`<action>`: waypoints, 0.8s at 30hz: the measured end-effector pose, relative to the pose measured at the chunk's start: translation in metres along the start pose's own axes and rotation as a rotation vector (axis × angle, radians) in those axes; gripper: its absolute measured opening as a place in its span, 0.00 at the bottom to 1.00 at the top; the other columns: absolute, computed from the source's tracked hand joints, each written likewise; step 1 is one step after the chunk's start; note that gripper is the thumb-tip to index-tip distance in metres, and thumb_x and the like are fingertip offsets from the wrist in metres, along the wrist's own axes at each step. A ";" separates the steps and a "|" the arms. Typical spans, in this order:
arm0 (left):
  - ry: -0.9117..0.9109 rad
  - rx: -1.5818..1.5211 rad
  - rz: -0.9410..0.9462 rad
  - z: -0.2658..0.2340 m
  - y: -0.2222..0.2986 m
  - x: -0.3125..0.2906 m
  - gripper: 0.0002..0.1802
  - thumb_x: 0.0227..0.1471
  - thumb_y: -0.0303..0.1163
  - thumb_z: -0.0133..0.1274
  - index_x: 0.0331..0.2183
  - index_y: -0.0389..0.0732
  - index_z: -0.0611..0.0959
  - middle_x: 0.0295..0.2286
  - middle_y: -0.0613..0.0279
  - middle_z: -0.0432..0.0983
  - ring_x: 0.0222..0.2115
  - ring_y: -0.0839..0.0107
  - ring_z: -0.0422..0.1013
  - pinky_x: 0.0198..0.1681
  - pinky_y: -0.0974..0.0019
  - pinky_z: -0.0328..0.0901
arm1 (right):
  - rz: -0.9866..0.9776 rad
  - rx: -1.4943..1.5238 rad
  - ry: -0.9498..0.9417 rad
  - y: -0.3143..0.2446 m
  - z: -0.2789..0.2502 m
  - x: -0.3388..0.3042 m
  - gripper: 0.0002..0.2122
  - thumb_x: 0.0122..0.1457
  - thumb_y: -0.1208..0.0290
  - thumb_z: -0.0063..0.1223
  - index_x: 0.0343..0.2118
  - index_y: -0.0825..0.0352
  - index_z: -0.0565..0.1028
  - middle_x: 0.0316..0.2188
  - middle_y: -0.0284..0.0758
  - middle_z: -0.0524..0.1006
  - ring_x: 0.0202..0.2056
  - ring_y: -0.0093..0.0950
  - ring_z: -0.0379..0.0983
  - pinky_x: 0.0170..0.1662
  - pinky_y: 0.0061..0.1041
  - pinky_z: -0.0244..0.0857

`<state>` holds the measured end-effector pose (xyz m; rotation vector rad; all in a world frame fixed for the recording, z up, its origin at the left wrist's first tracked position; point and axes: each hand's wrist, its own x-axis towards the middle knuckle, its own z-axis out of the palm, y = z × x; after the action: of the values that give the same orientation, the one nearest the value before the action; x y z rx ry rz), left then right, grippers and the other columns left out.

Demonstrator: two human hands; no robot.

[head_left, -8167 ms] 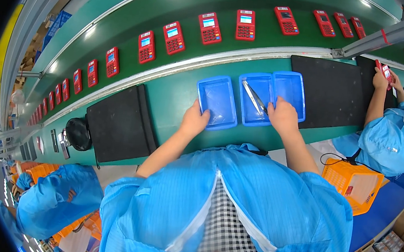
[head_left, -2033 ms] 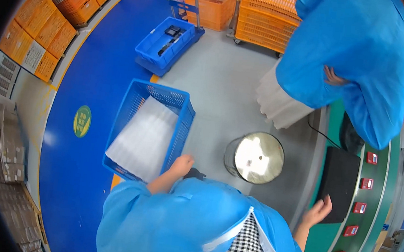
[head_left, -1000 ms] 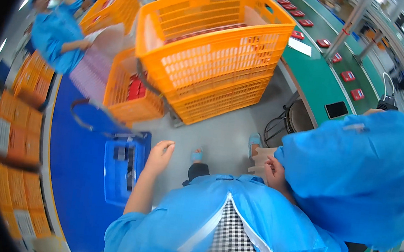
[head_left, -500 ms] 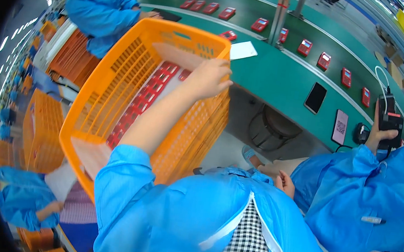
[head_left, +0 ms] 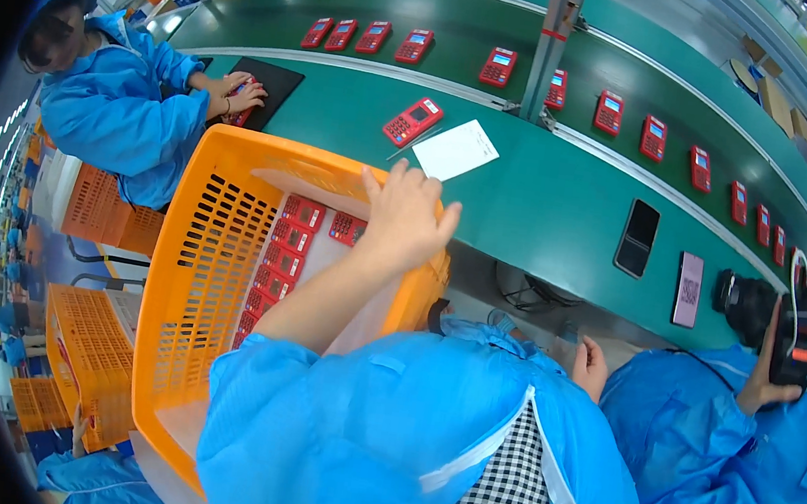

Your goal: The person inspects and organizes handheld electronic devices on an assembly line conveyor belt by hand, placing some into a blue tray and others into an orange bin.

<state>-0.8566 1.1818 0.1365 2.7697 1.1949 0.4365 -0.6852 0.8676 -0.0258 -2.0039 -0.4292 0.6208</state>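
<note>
My left hand reaches over the far right corner of an orange plastic basket. Its fingers are spread over the rim, and the palm hides part of that corner. Inside the basket, red card terminals stand in a row on pale lining. Another red terminal lies beside that row, near my wrist. My right hand hangs low by my right side, fingers loosely bent and apart, with nothing visible in it; my jacket partly hides it. Just beyond the basket, a red terminal lies beside a white sheet on the green bench.
Several red terminals line the green conveyor behind a metal post. Two phones lie on the bench. A co-worker handles a terminal at left; another holds a black device at right. Orange baskets stand behind.
My left hand has shifted along the rim toward the far edge, fingers more spread. The basket sits lower in view. The left co-worker's hands are now on a red terminal.
</note>
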 end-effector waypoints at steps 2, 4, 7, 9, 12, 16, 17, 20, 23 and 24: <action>-0.112 -0.045 0.060 -0.005 0.001 0.004 0.16 0.45 0.42 0.48 0.26 0.36 0.74 0.30 0.51 0.67 0.40 0.55 0.63 0.50 0.37 0.46 | -0.163 0.003 0.020 -0.005 0.020 0.032 0.13 0.56 0.71 0.43 0.41 0.72 0.69 0.35 0.41 0.73 0.37 0.30 0.70 0.41 0.25 0.62; -0.076 -0.077 0.040 -0.002 -0.003 0.003 0.15 0.43 0.41 0.49 0.23 0.37 0.74 0.26 0.53 0.66 0.36 0.56 0.63 0.50 0.38 0.47 | -0.320 -0.269 0.021 -0.035 0.035 0.074 0.11 0.54 0.73 0.45 0.38 0.72 0.71 0.33 0.43 0.73 0.35 0.36 0.70 0.40 0.28 0.63; -0.048 -0.101 0.035 -0.002 0.002 0.004 0.15 0.42 0.41 0.50 0.23 0.37 0.74 0.25 0.54 0.66 0.35 0.56 0.63 0.49 0.39 0.48 | -0.497 -0.357 -0.011 -0.068 0.068 0.138 0.10 0.51 0.73 0.46 0.35 0.72 0.71 0.31 0.45 0.72 0.33 0.40 0.69 0.38 0.32 0.63; -0.063 -0.145 0.061 -0.003 -0.001 0.004 0.14 0.41 0.40 0.51 0.22 0.38 0.74 0.25 0.55 0.65 0.34 0.57 0.63 0.48 0.41 0.49 | -0.611 -0.429 -0.082 -0.078 0.087 0.173 0.10 0.50 0.73 0.47 0.35 0.72 0.71 0.32 0.45 0.71 0.35 0.41 0.68 0.39 0.33 0.62; 0.001 -0.125 0.094 -0.010 -0.005 0.001 0.16 0.41 0.43 0.51 0.22 0.38 0.76 0.24 0.55 0.68 0.32 0.59 0.65 0.49 0.47 0.52 | -0.709 -0.508 -0.126 -0.085 0.104 0.203 0.13 0.49 0.72 0.49 0.38 0.70 0.70 0.38 0.45 0.69 0.40 0.41 0.65 0.44 0.34 0.60; -0.222 -0.198 0.104 -0.033 -0.020 0.019 0.16 0.43 0.41 0.51 0.28 0.37 0.77 0.26 0.55 0.71 0.31 0.58 0.67 0.45 0.57 0.58 | -0.806 -0.689 -0.040 -0.068 0.103 0.232 0.20 0.49 0.68 0.50 0.45 0.68 0.66 0.48 0.45 0.63 0.49 0.43 0.58 0.49 0.39 0.54; -0.378 -0.319 0.000 -0.038 -0.028 0.029 0.16 0.44 0.41 0.50 0.29 0.37 0.78 0.26 0.53 0.73 0.30 0.56 0.68 0.41 0.59 0.61 | -0.807 -0.687 -0.060 -0.069 0.103 0.231 0.20 0.49 0.68 0.50 0.45 0.68 0.66 0.48 0.45 0.63 0.49 0.43 0.58 0.49 0.39 0.54; -0.660 -0.395 -0.200 -0.032 -0.058 0.088 0.17 0.46 0.41 0.48 0.32 0.37 0.78 0.28 0.49 0.75 0.30 0.54 0.71 0.34 0.59 0.65 | -0.732 -0.744 -0.088 -0.076 0.099 0.229 0.22 0.48 0.65 0.49 0.47 0.67 0.65 0.50 0.44 0.60 0.51 0.43 0.55 0.50 0.42 0.51; -0.661 -0.004 -0.244 0.018 -0.091 0.151 0.18 0.45 0.40 0.49 0.35 0.39 0.78 0.32 0.49 0.74 0.34 0.54 0.71 0.38 0.60 0.65 | -0.687 -0.736 -0.112 -0.078 0.100 0.231 0.22 0.48 0.65 0.49 0.47 0.66 0.65 0.51 0.44 0.60 0.51 0.42 0.54 0.50 0.42 0.50; -0.669 0.058 -0.289 0.037 -0.099 0.170 0.18 0.44 0.40 0.49 0.35 0.39 0.78 0.33 0.49 0.74 0.35 0.54 0.70 0.39 0.60 0.65 | -0.681 -0.725 -0.129 -0.079 0.101 0.231 0.22 0.48 0.65 0.49 0.47 0.66 0.65 0.51 0.44 0.60 0.51 0.42 0.54 0.50 0.41 0.50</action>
<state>-0.8038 1.3743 0.1197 2.3930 1.3750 -0.5150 -0.5606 1.0991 -0.0552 -2.2651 -1.5043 0.1571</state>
